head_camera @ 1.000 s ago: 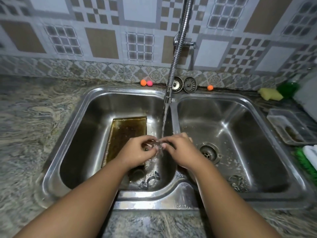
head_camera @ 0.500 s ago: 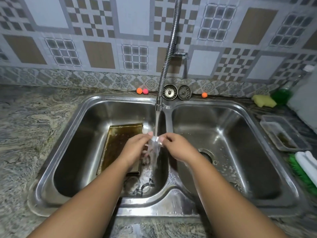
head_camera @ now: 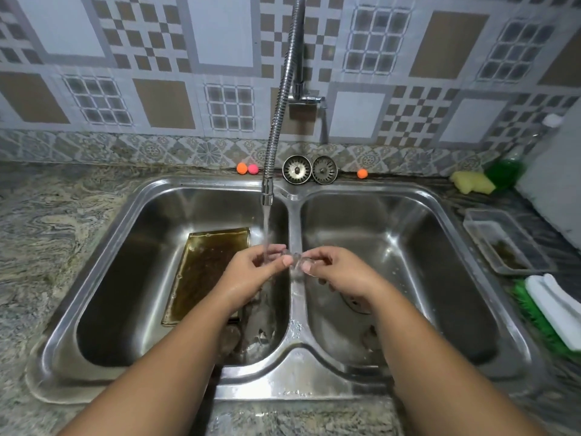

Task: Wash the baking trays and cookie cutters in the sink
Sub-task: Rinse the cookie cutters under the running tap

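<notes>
Well, I only have the head view to go on. Half a second back the cookie cutter (head_camera: 297,261) sat right in the water stream (head_camera: 266,228). Now both hands have drifted to the right, and it hangs above the divider (head_camera: 295,221) between the two basins of the sink (head_camera: 292,382). The water now lands on the fingers of the left hand (head_camera: 254,272) instead. I read that as the rinse of this piece ending, or a turn to wet another side; I can't say which.

Both hands are closed on it. The left hand pinches its left end between thumb and fingertips, and the right hand (head_camera: 339,272) pinches the right end the same way. The cutter is small, shiny and blurred, so its shape is lost to me. Its long axis seems to run side to side between the hands, roughly level.

The baking tray (head_camera: 204,272) lies in the left basin, open face up and brown with residue. Its long axis runs from near to far, and the far end leans a little right. More metal pieces (head_camera: 257,336) lie at the bottom of that basin near the front, probably other cutters waiting. By my judgement the tray is not yet washed.
</notes>
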